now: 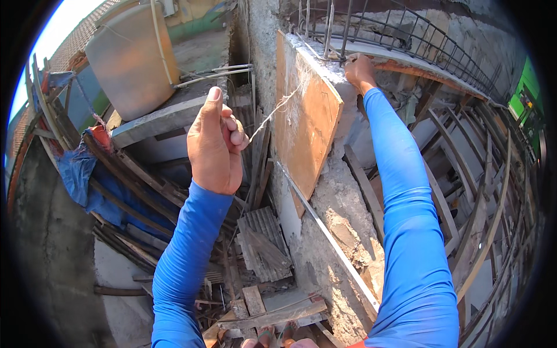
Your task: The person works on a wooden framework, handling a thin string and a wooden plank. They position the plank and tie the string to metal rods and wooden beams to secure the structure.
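My left hand [213, 148] is raised left of the plywood board, fingers curled round the end of a pale, frayed string [268, 120] and thumb pointing up. From there the string slants up to the right across the face of the upright plywood board [307, 119]. My right hand [361, 72] is closed at the top of the concrete, beside the foot of the upright steel bars [346, 26]. What its fingertips pinch is too small to make out. Both arms wear blue sleeves.
A rebar cage [420, 43] runs along the wall to the upper right. A long thin bar [331, 235] leans along the rough masonry. Timber poles [476, 243] crowd the right side. Below lie corrugated sheets [264, 243] and planks by my feet. A large tank [133, 61] stands upper left.
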Available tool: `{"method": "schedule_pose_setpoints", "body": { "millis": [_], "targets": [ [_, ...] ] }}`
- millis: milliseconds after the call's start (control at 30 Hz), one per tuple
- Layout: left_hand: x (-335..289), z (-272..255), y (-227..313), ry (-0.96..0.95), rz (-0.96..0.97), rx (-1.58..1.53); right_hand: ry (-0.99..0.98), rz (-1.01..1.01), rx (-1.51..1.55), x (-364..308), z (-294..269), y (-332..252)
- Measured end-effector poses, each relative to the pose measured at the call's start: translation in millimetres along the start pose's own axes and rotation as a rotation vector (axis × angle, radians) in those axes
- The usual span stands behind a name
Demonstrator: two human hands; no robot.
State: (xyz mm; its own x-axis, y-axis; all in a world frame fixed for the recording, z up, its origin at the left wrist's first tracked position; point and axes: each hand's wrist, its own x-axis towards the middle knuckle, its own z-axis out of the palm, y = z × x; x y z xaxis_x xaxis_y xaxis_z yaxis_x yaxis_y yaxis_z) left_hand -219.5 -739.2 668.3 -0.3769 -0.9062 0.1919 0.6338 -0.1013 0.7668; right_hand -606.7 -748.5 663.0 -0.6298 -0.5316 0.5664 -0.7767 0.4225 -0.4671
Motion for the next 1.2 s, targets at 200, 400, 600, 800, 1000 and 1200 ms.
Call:
{"method": "schedule_pose_setpoints", "body": {
  "millis": [200,400,600,800,1000,1200],
  "targets": [
    [-127.5,-36.5,21.4,-0.142,-0.167,-0.444,0.056,0.120,0.188,15.2,21.2,4.7],
    [-206.0,-50.2,8.3,-0.113,-0.632,-1.043,0.060,0.064,0.171,18.4,22.7,12.8],
    [-278.9,-50.4,-26.5,-0.047,-1.100,-1.133,0.072,0.023,0.039,8.2,14.2,-1.8],
    [-329.1,-62.3,-62.9,-0.121,-1.372,-0.796,0.078,0.020,0.019,7.0,14.6,-1.0],
    [-336.0,-76.1,-56.4,-0.128,-1.264,-0.543,0.234,0.076,0.042,-2.2,10.4,-9.4],
    [-333.9,-62.5,-25.9,-0.099,-1.089,-0.598,0.500,0.154,0.053,-10.7,17.2,-27.6]
  ]
}}
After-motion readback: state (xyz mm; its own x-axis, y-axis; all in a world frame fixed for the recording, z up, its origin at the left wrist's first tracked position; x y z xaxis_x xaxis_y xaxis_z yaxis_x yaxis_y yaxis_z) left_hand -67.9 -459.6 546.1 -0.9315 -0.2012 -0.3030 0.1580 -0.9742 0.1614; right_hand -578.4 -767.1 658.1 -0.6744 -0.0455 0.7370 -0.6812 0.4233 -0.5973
